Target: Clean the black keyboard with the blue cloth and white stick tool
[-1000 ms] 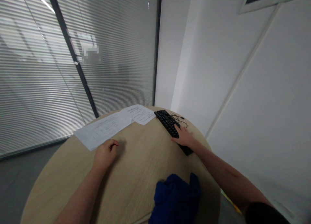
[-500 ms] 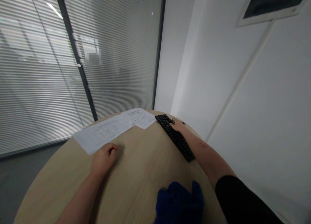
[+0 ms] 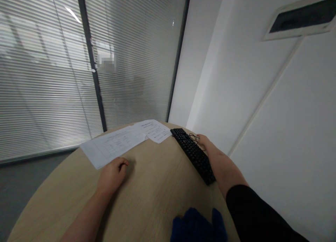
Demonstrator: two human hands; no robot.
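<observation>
A black keyboard (image 3: 193, 152) lies at a slant on the right side of the round wooden table (image 3: 149, 193). Just beyond its right edge, my right hand (image 3: 204, 140) is at a thin black cable (image 3: 193, 137), fingers closed around part of it as far as can be seen. My left hand (image 3: 114, 173) rests on the table with its fingers curled in, nothing visible in them. Printed paper sheets (image 3: 112, 146) lie just past my left hand, one overlapping another printed sheet (image 3: 157, 132).
A dark blue cloth item (image 3: 198, 226) sits at the near edge of the table. Behind the table stands a glass partition with blinds (image 3: 136, 60). A white wall (image 3: 262, 95) rises close on the right, with a panel (image 3: 301, 18) high up.
My right hand has moved off the keyboard's keys to the right, onto the cable beside it. My left hand stays curled in about the same place. The view has shifted slightly.
</observation>
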